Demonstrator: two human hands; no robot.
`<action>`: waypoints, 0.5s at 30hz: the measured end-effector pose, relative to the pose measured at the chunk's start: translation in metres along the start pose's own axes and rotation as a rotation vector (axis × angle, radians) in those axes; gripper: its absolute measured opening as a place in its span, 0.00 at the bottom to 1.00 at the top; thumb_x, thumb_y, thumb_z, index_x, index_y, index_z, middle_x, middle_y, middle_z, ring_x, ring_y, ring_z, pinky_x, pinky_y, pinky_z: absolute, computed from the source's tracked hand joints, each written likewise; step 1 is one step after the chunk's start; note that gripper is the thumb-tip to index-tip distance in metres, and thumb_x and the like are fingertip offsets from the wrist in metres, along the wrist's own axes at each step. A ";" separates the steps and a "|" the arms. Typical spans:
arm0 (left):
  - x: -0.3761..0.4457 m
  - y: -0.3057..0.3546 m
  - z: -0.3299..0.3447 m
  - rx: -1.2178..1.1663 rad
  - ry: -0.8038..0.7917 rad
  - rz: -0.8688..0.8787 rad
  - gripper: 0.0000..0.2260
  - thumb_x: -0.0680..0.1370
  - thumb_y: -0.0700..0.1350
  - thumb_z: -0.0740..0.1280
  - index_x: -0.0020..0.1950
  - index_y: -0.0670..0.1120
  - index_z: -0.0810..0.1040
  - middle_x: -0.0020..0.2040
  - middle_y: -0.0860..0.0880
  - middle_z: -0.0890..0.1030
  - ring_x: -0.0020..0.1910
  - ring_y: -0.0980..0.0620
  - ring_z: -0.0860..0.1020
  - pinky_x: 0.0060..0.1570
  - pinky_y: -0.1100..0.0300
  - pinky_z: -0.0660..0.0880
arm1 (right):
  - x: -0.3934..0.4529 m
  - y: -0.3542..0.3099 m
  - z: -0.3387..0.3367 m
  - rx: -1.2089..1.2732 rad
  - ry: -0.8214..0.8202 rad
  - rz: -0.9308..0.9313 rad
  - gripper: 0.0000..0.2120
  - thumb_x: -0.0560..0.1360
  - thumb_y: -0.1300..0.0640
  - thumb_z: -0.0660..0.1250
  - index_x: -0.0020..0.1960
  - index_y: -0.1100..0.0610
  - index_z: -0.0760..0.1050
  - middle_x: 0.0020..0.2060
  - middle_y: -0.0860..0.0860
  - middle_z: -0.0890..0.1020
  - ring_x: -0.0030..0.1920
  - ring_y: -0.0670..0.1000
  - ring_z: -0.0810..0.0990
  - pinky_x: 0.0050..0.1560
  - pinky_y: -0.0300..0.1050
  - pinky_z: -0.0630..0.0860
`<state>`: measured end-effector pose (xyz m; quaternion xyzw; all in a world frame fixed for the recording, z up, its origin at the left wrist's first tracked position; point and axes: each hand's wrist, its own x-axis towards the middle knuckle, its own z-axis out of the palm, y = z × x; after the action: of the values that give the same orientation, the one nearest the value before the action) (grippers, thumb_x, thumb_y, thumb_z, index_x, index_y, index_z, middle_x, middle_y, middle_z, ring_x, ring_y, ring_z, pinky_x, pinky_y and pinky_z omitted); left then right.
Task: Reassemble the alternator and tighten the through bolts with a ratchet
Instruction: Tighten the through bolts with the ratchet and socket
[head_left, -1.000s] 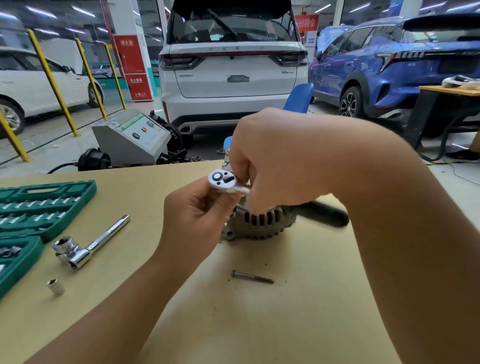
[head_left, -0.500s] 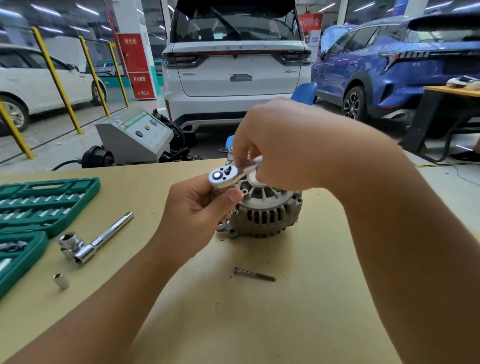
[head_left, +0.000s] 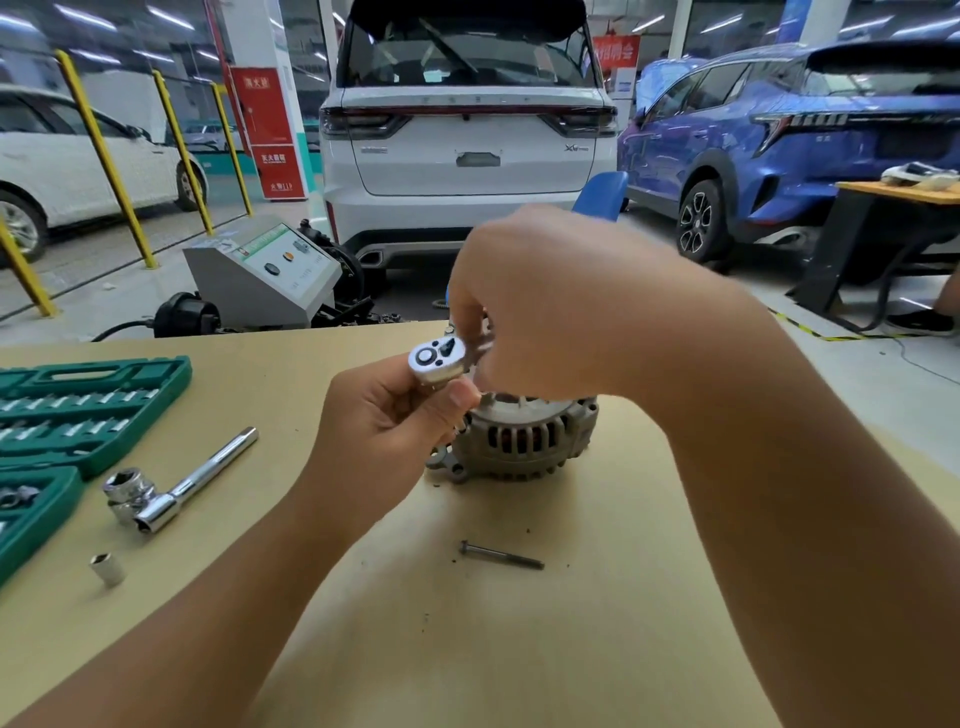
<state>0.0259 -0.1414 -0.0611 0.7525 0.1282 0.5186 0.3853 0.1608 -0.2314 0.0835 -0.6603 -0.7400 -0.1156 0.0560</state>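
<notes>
A grey alternator (head_left: 524, 441) sits on the tan table (head_left: 467, 649), its top partly hidden by my hands. Over its left edge the chrome ratchet head (head_left: 435, 359) faces up. My left hand (head_left: 384, 421) curls round the part under the ratchet head, thumb pressed against it. My right hand (head_left: 550, 301) grips the ratchet handle, which is hidden under the fingers. One loose through bolt (head_left: 501, 555) lies on the table in front of the alternator.
A green socket case (head_left: 78, 410) lies open at the left. Beside it are a chrome sliding bar with a socket (head_left: 171, 488) and a small loose socket (head_left: 107, 569). Beyond the table's far edge stand a grey machine (head_left: 265, 270) and parked cars.
My right hand has swung the ratchet handle from pointing right to pointing away from me, over the alternator. The left hand stays under the ratchet head.
</notes>
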 end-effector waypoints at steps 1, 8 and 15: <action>0.000 0.000 0.003 0.027 0.031 0.013 0.04 0.79 0.49 0.72 0.47 0.52 0.86 0.35 0.46 0.83 0.31 0.51 0.77 0.33 0.58 0.75 | 0.003 -0.003 0.001 -0.016 -0.067 -0.034 0.06 0.75 0.51 0.71 0.49 0.48 0.76 0.40 0.42 0.71 0.39 0.45 0.74 0.34 0.35 0.71; 0.000 0.001 0.001 -0.001 -0.052 0.005 0.07 0.78 0.51 0.70 0.49 0.51 0.86 0.38 0.44 0.83 0.33 0.50 0.75 0.35 0.59 0.73 | 0.006 0.004 0.008 -0.003 -0.003 -0.065 0.12 0.72 0.60 0.71 0.43 0.44 0.71 0.38 0.43 0.70 0.38 0.48 0.73 0.34 0.44 0.72; 0.000 -0.001 0.007 0.034 0.050 0.016 0.03 0.79 0.48 0.72 0.49 0.53 0.86 0.35 0.53 0.82 0.32 0.55 0.76 0.34 0.61 0.75 | 0.023 0.003 0.016 -0.097 -0.040 -0.020 0.22 0.67 0.55 0.75 0.29 0.45 0.62 0.30 0.44 0.69 0.30 0.49 0.71 0.40 0.52 0.77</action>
<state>0.0322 -0.1438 -0.0632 0.7468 0.1405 0.5381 0.3648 0.1619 -0.2049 0.0740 -0.6570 -0.7410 -0.1387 0.0080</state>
